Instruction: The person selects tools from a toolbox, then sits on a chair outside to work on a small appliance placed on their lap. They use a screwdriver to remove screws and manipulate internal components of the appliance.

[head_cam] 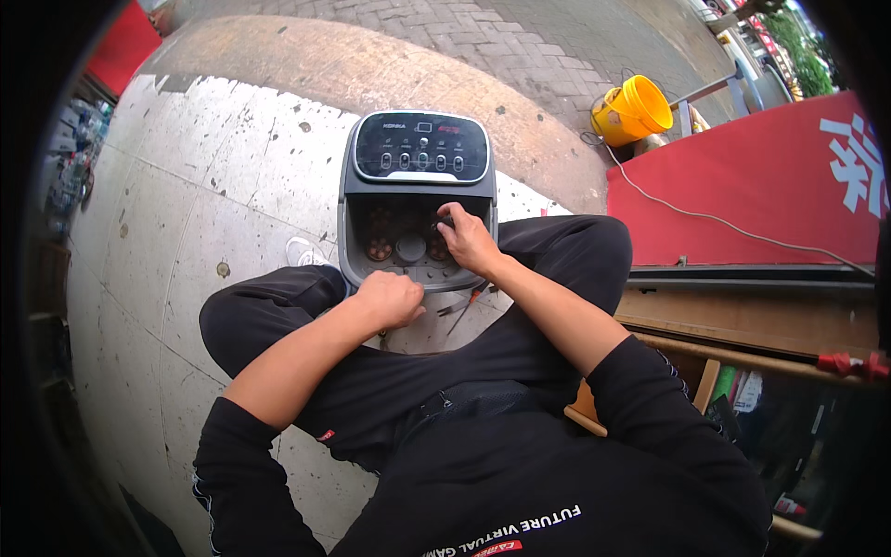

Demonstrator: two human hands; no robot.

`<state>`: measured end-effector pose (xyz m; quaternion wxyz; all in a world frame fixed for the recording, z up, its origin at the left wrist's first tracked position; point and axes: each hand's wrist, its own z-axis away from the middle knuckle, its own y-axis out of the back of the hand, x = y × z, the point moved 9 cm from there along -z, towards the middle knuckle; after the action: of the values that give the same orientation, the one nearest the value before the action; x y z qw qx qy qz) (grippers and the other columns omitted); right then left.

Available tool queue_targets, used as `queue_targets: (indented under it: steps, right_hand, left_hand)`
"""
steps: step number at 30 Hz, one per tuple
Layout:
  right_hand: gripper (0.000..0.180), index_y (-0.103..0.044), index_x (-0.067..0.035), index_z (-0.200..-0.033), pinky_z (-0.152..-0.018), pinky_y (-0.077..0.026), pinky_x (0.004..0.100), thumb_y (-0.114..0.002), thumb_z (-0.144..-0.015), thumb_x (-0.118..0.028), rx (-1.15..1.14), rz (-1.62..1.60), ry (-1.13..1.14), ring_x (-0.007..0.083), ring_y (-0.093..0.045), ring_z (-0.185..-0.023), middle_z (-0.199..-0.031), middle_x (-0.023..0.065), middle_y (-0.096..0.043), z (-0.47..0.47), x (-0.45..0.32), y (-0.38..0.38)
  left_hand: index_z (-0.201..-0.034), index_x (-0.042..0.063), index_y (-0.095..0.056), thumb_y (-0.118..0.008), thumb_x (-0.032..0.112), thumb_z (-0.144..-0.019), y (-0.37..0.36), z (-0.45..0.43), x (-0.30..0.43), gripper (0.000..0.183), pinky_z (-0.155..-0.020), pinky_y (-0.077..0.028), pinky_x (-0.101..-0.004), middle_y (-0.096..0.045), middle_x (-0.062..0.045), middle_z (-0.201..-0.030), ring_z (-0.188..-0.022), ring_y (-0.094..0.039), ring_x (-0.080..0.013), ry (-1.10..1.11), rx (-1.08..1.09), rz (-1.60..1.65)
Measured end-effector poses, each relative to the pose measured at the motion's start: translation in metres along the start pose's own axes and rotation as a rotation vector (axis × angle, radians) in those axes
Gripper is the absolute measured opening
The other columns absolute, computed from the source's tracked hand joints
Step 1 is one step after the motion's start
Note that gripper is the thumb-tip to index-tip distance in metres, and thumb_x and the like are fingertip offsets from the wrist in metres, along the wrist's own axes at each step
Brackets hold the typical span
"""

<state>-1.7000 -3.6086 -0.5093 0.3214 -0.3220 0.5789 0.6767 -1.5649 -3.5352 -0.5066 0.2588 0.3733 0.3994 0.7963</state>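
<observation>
A grey Konka foot bath (pixel 423 186) with a dark control panel stands on the tiled ground between my legs. Inside its basin are massage rollers (pixel 379 249) and a round grey knob-like part (pixel 411 248). My right hand (pixel 468 238) reaches into the basin's right side, fingers curled round a small dark part whose kind I cannot tell. My left hand (pixel 391 298) lies at the near rim, fingers folded down; whether it grips the rim is hidden. Just below the basin, on the ground, lie a screwdriver-like tool with an orange-and-black handle (pixel 475 295) and another metal tool (pixel 451 308).
A yellow bucket (pixel 630 111) stands at the upper right, near a red panel (pixel 738 188) with a pale cable (pixel 696 211) across it. An open wooden drawer (pixel 706 386) with assorted items is close on my right. Plastic bottles (pixel 83 139) stand at the far left.
</observation>
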Motion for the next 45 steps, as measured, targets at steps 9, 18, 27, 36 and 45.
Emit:
queue_targets:
  steps: [9,18,27,36,45]
  right_hand:
    - [0.028,-0.052,0.003,-0.115,-0.078,-0.05,0.0503,-0.06,-0.092,-0.01,0.206,0.388,0.195,0.0478,-0.06,-0.093,-0.105,0.0291,-0.061,-0.031,0.034,-0.053]
    - [0.025,-0.047,0.006,-0.104,-0.08,-0.046,0.05,-0.058,-0.095,-0.015,0.462,0.122,-0.173,0.0511,-0.059,-0.09,-0.096,0.032,-0.063,-0.04,0.097,-0.044]
    - [0.012,-0.054,0.001,-0.074,-0.053,-0.048,0.0407,-0.057,-0.084,-0.006,0.408,-0.135,-0.169,0.0268,-0.06,-0.058,-0.063,0.0145,-0.059,-0.069,0.185,-0.061]
    - [0.022,-0.052,-0.007,-0.057,-0.048,-0.047,0.0373,-0.058,-0.078,-0.007,0.432,0.263,-0.101,0.0249,-0.06,-0.054,-0.052,0.0091,-0.053,-0.057,0.135,-0.045]
    - [0.023,-0.055,-0.007,-0.056,-0.051,-0.047,0.0421,-0.06,-0.078,-0.011,0.276,0.587,0.003,0.0326,-0.058,-0.053,-0.052,0.0129,-0.053,-0.073,0.167,-0.062]
  left_hand:
    - [-0.08,0.006,-0.073,-0.067,0.02,-0.077,-0.006,-0.001,-0.043,0.016,-0.068,-0.058,-0.0404,-0.073,-0.015,-0.083,-0.08,-0.073,-0.0301,0.101,0.104,0.041]
    - [-0.08,0.007,-0.074,-0.061,0.014,-0.078,-0.009,-0.004,-0.044,0.014,-0.068,-0.058,-0.0396,-0.073,-0.015,-0.086,-0.082,-0.073,-0.0284,0.104,0.083,0.09]
    - [-0.089,0.006,-0.075,-0.061,0.013,-0.081,-0.008,-0.007,-0.043,0.017,-0.074,-0.057,-0.0383,-0.074,-0.014,-0.093,-0.09,-0.073,-0.0271,0.147,-0.021,0.063]
    - [-0.081,0.003,-0.072,-0.064,0.008,-0.075,-0.003,-0.01,-0.04,0.012,-0.069,-0.057,-0.0407,-0.072,-0.017,-0.087,-0.083,-0.072,-0.0312,0.14,-0.039,0.07]
    - [-0.084,0.006,-0.075,-0.061,0.012,-0.079,-0.004,-0.012,-0.039,0.016,-0.07,-0.058,-0.038,-0.074,-0.015,-0.088,-0.084,-0.074,-0.0273,0.13,-0.044,0.0]
